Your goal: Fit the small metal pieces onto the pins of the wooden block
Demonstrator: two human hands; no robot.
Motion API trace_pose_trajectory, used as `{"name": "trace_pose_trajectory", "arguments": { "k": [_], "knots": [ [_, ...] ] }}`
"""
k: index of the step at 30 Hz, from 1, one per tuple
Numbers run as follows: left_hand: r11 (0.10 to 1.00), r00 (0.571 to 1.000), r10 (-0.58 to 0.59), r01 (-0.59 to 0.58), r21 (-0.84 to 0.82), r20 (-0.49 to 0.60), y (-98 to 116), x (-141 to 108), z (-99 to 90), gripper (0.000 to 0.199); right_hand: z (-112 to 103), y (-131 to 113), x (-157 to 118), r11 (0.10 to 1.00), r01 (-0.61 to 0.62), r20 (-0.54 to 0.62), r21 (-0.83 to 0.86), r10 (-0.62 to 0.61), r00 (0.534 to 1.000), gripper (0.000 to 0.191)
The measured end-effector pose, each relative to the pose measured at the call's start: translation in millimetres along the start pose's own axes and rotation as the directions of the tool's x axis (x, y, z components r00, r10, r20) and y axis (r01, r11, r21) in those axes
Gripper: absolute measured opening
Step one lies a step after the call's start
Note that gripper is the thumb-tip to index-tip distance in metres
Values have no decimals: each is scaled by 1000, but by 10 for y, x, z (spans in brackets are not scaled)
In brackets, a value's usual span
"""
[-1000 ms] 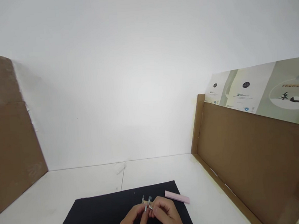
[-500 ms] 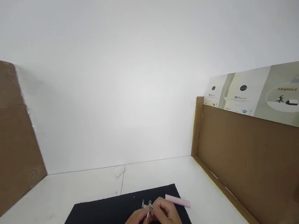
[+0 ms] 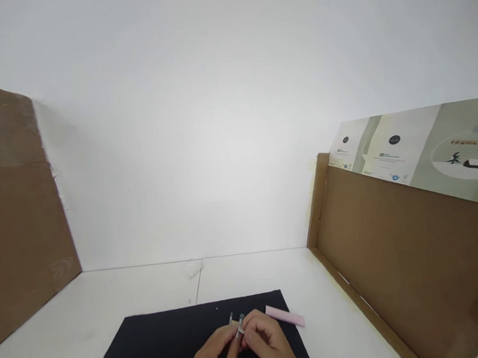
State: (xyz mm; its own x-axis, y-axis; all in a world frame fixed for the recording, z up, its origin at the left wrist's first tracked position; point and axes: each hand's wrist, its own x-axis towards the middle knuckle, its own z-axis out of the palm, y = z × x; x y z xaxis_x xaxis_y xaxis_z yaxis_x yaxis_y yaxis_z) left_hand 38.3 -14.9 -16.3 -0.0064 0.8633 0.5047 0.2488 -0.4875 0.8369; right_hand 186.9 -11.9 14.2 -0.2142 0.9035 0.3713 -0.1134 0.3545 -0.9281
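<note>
Over the black mat [image 3: 164,339], both hands meet at a small silvery metal piece [image 3: 240,329]. My left hand [image 3: 217,350] comes from the lower left, its thumb and fingertips pinching the piece. My right hand [image 3: 269,342] is closed at the piece's right side, thumb bent against the fingers. Two thin grey ends poke up beyond the fingertips, with a small tan bit between them. The piece is too small and too covered to name. Just beyond the right hand, a pink bar [image 3: 285,316] lies across the mat's right edge.
The mat lies on a white table [image 3: 119,293] in front of a white wall [image 3: 203,148]. A brown cardboard panel [image 3: 20,235] stands at left. At right is an open cardboard box [image 3: 409,243] with a printed flap [image 3: 389,148]. A small clear scrap [image 3: 194,269] lies near the wall.
The view has shifted slightly, so the surroundings sit a little farther right. Both hands keep their pinch; the silvery piece appears slightly turned between the fingers.
</note>
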Motion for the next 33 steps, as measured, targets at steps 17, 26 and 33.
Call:
{"name": "trace_pose_trajectory", "arguments": {
  "k": [17, 26, 33],
  "knots": [
    [993, 995, 96, -98, 63, 33, 34, -21, 5, 20, -15, 73, -8, 993, -107, -60, 49, 110, 992, 29],
    [996, 998, 60, -62, 68, 25, 77, -24, 8, 19, -24, -12, -19, 996, -63, -49, -58, 60, 997, 24],
    [999, 1000, -16, 16, 40, 15, 75, -26, 15, 20, -46, -61, -46, 991, 5, 48, -134, 2, 999, 24]
  ]
}}
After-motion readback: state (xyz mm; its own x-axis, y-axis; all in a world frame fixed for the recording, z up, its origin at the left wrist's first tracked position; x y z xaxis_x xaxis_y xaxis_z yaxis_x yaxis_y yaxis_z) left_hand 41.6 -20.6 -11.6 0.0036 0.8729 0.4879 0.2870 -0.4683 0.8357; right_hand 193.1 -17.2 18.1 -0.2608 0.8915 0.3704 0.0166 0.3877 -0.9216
